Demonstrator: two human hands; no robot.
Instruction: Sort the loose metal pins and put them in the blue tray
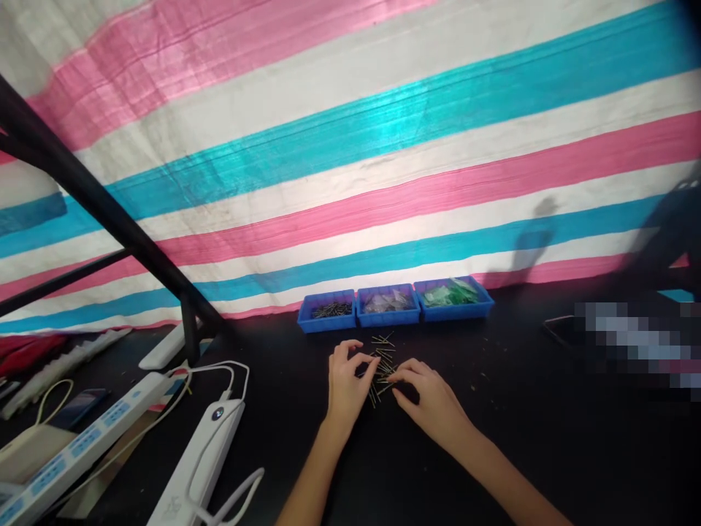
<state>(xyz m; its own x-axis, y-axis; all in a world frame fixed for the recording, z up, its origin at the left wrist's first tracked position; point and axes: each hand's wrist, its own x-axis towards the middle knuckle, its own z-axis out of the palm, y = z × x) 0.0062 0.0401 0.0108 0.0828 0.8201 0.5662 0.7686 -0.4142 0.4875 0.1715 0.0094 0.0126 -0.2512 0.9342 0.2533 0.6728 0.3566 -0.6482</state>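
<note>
Long thin brass-coloured screws (385, 353) lie in a loose pile on the black table (285, 438). At the pile's left side is my left hand (346, 380), its thumb and forefinger pinched together over the screws. Whatever sits between those fingertips is too small to make out. My right hand (432, 398) reaches in from the right, fingertips closed at the pile's edge on what looks like one of the screws. Behind the pile, a blue bin (327, 325) holds more dark screws.
Beside that bin stand a blue bin of clear plastic packets (388, 317) and a blue bin of green packets (457, 313). To the left are a white power bank (205, 460) with cables, a power strip (87, 446) and a black metal frame (125, 226). Striped sheeting (350, 219) hangs behind.
</note>
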